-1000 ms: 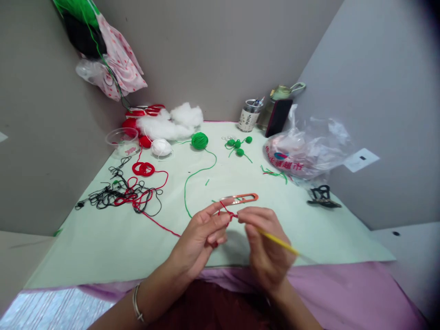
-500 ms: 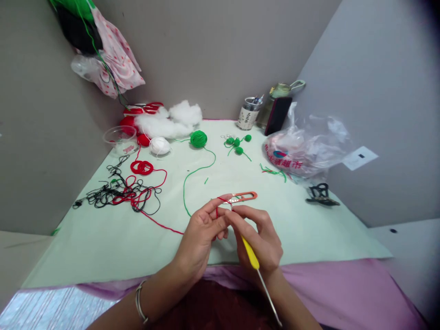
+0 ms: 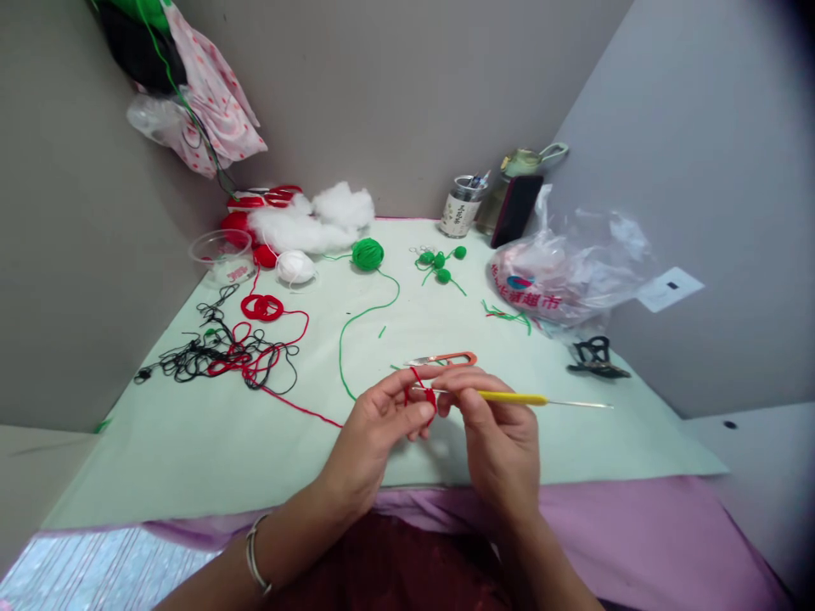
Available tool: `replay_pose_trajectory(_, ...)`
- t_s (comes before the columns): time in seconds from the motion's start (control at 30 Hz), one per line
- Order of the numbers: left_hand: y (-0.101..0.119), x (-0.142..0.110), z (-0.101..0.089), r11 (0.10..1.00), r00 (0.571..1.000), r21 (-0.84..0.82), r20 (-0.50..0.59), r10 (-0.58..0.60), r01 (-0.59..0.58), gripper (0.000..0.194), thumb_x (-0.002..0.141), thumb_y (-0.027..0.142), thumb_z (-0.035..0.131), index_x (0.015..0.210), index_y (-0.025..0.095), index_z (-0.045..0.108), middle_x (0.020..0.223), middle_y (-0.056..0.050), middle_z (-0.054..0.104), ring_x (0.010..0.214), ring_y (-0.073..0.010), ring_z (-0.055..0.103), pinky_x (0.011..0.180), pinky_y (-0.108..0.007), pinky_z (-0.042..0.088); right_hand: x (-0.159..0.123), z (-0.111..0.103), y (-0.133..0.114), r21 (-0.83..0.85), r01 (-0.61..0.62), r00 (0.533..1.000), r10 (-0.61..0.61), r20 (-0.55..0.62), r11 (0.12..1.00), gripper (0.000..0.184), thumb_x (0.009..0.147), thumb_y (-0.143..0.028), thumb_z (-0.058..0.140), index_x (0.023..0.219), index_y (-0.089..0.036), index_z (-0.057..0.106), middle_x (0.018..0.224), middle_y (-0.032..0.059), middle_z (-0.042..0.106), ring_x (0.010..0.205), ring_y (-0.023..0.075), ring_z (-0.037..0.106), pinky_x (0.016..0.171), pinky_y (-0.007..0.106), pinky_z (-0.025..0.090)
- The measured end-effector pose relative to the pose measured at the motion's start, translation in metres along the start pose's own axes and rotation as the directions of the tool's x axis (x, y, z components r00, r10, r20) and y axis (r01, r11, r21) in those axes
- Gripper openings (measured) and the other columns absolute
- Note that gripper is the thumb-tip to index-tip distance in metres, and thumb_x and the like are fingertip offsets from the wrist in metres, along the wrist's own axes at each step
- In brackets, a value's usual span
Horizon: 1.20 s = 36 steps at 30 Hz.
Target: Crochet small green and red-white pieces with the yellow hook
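Left hand [image 3: 366, 437] pinches small red yarn piece [image 3: 430, 395] between thumb and fingers, a red strand running over the raised index finger. Right hand [image 3: 506, 437] is closed on the yellow handle of crochet hook [image 3: 513, 397]; hook lies roughly level, thin metal end sticking out to the right, other tip at the red piece. Can't tell if the tip is through a loop. Hands are close together above the near-middle of table [image 3: 604, 441], fingertips nearly meeting; contact between them unclear. Bracelet [image 3: 253, 556] on left wrist.

Orange snips [image 3: 459, 359] lie just beyond the fingers. Red yarn runs from the left hand leftward along the table to a tangle with black cord [image 3: 184, 358]; red yarn coil [image 3: 262, 307] just behind that. Green yarn ball [image 3: 368, 255] further back, its strand trailing toward the left hand. White yarn ball [image 3: 296, 266] in front of white stuffing [image 3: 299, 232], clear tub [image 3: 222, 270] to its left. Small green balls [image 3: 443, 276] sit back center; yarn scraps [image 3: 509, 316] near plastic bag [image 3: 553, 280], right. Black claw clip [image 3: 597, 361] in front of bag. Pen cup [image 3: 458, 219] and propped phone [image 3: 519, 212] at back.
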<state>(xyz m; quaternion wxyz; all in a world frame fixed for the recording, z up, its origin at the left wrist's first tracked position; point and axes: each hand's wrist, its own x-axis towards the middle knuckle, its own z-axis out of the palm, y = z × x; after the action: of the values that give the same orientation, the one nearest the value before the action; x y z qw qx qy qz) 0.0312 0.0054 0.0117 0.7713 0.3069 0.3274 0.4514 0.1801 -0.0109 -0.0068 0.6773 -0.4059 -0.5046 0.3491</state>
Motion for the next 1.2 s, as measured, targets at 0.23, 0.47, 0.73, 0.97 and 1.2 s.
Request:
replay_pose_trajectory(0.23, -0.001, 0.001, 0.002, 0.994, 0.996, 0.075, -0.046, 0.083, -0.079, 0.026, 0.085, 0.03, 0.086, 0.111, 0.024, 0.086, 0.101, -0.005, 0.079, 0.101, -0.0204, 0.065, 0.097, -0.032, 0.047, -0.004, 0.003, -0.004, -0.251, 0.14, 0.99, -0.134, 0.04, 0.958, 0.019, 0.102, -0.018, 0.063, 0.101, -0.026, 0.08, 0.091, 0.0033, 0.079, 0.075, 0.0166, 0.07, 0.067, 0.031, 0.061)
replay_pose_trajectory(0.47, -0.009, 0.006, 0.0, 0.984, 0.996, -0.155, -0.012, -0.094, 0.091, 0.038, 0.078, 0.027, 0.092, 0.114, 0.018, 0.085, 0.095, -0.004, 0.075, 0.082, -0.0125, 0.06, 0.084, -0.025, 0.046, -0.015, 0.002, 0.007, -0.551, 0.467, 0.875, -0.452, 0.173, 0.692, 0.038, 0.096, -0.007, 0.067, 0.124, -0.031, 0.078, 0.108, 0.0076, 0.078, 0.094, 0.022, 0.075, 0.076, 0.036, 0.064)
replay_pose_trajectory(0.73, -0.003, 0.006, -0.001, 0.999, 0.997, -0.033, -0.071, 0.036, -0.039, 0.042, 0.077, 0.021, 0.092, 0.118, 0.025, 0.083, 0.082, 0.002, 0.068, 0.084, -0.0126, 0.06, 0.089, -0.025, 0.046, -0.004, -0.003, -0.004, -0.275, 0.19, 0.982, -0.178, 0.067, 0.943, 0.02, 0.102, -0.016, 0.061, 0.104, -0.026, 0.078, 0.088, 0.0033, 0.075, 0.077, 0.0181, 0.07, 0.07, 0.034, 0.059)
replay_pose_trajectory(0.97, -0.005, 0.005, 0.001, 0.997, 0.998, -0.051, 0.024, -0.058, 0.059, 0.043, 0.081, 0.026, 0.089, 0.123, 0.022, 0.082, 0.092, -0.002, 0.074, 0.091, -0.0164, 0.061, 0.099, -0.031, 0.043, -0.009, 0.002, 0.004, -0.356, 0.304, 0.951, -0.301, 0.063, 0.884, 0.031, 0.098, -0.007, 0.066, 0.113, -0.029, 0.081, 0.106, 0.0055, 0.081, 0.096, 0.0197, 0.074, 0.082, 0.035, 0.061)
replay_pose_trajectory(1.2, 0.01, 0.005, -0.002, 0.997, 0.995, -0.034, 0.077, -0.066, 0.068, 0.033, 0.084, 0.025, 0.083, 0.116, 0.022, 0.084, 0.095, -0.003, 0.075, 0.094, -0.0174, 0.06, 0.102, -0.032, 0.041, 0.001, -0.008, -0.006, 0.015, -0.052, 0.998, 0.052, 0.034, 0.999, 0.02, 0.106, -0.028, 0.059, 0.098, -0.025, 0.078, 0.089, 0.0017, 0.078, 0.069, 0.0136, 0.068, 0.068, 0.028, 0.059)
